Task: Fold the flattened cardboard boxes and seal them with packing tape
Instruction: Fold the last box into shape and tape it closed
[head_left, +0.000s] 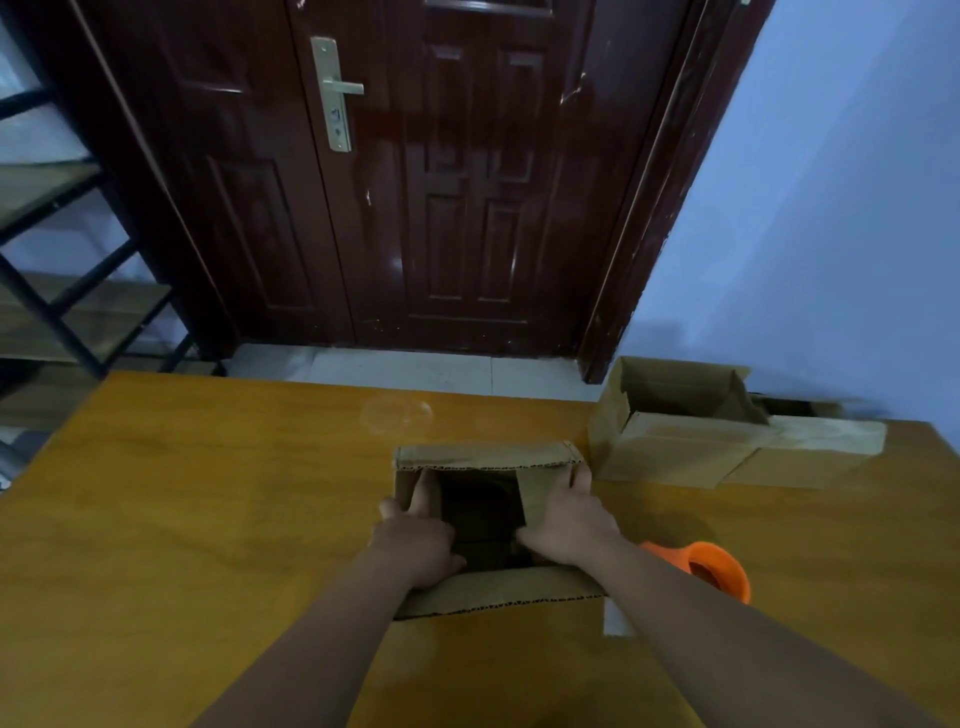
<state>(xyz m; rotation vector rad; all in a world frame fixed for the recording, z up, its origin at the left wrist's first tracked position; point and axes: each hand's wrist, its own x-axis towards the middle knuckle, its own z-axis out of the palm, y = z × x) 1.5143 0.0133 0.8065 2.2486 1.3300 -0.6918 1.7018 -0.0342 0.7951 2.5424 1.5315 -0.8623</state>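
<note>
A glossy dark-red door (467, 218) with a brass handle (335, 93) stood beyond the wooden counter (208, 519), between a blue wall (841, 208) and black shelving (67, 312).

No text, label, brand or number can be read anywhere.

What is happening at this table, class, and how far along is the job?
A person is folding a cardboard box into shape on a wooden table. The left hand presses the left side flap inward and the right hand presses the right one; the near and far long flaps are not folded over yet. The orange tape dispenser lies untouched beside the right forearm, so no sealing has begun. A second box sits open at the far right.
</note>
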